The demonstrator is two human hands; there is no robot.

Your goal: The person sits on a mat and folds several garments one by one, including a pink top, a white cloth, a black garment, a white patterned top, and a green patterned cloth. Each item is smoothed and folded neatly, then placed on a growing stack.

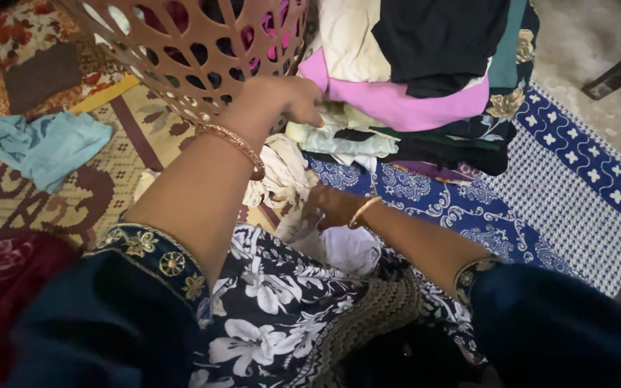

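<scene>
left hand (292, 97) pinches pale cloth (325, 115) at the stack's edge (right hand (328, 207) grips white cloth (346, 248)).

Your left hand (292, 97) touches soft, matt cloth in the folded stack (411, 79) at far centre. Your right hand (328, 207) rests on crumpled white cloth (346, 248), thin and matt. The basket (188, 50) at far left is smooth brown plastic with moulded holes. Both bangles (235, 144) look like glossy metal. The blue bedsheet (562, 194) is printed woven cloth.
</scene>
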